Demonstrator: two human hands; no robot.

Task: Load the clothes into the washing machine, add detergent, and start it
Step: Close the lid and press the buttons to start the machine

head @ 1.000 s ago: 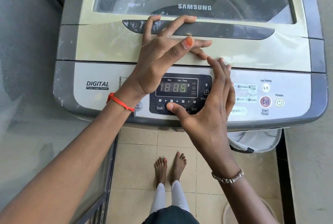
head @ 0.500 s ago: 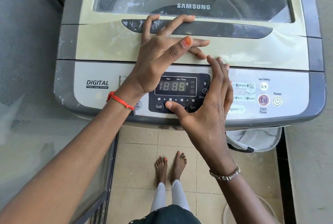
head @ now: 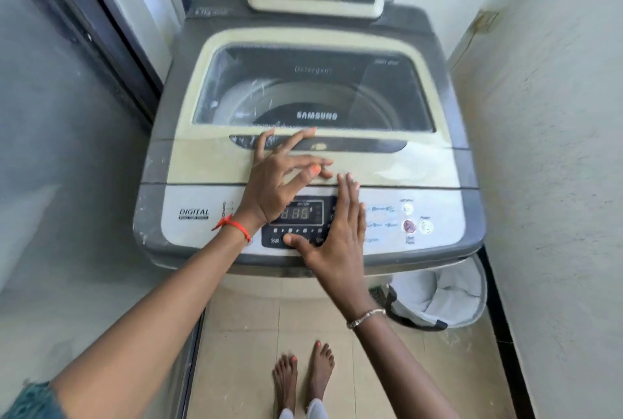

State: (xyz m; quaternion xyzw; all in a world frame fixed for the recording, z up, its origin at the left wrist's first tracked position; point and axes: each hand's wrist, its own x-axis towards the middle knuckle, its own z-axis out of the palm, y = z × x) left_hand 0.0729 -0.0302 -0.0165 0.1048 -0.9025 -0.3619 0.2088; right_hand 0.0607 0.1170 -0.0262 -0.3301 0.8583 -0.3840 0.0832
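A cream and grey top-loading washing machine (head: 202,162) stands in front of me with its glass lid (head: 313,88) closed. Its control panel (head: 384,216) shows a lit digital display (head: 296,214). My left hand (head: 279,179) lies flat with spread fingers on the lid's front, fingertips at the dark lid handle (head: 364,144). My right hand (head: 337,236) is spread over the panel, its thumb pressing a button below the display. Neither hand holds anything. No clothes can be made out through the lid.
A grey laundry basket (head: 448,294) stands on the tiled floor at the machine's right front. A glass door (head: 67,148) is on the left, a white wall (head: 556,148) on the right. My bare feet (head: 303,381) are on the tiles below.
The view has pulled back and tilted up, so the whole machine and its rear panel now show. Both hands stay in the same places on lid and panel.
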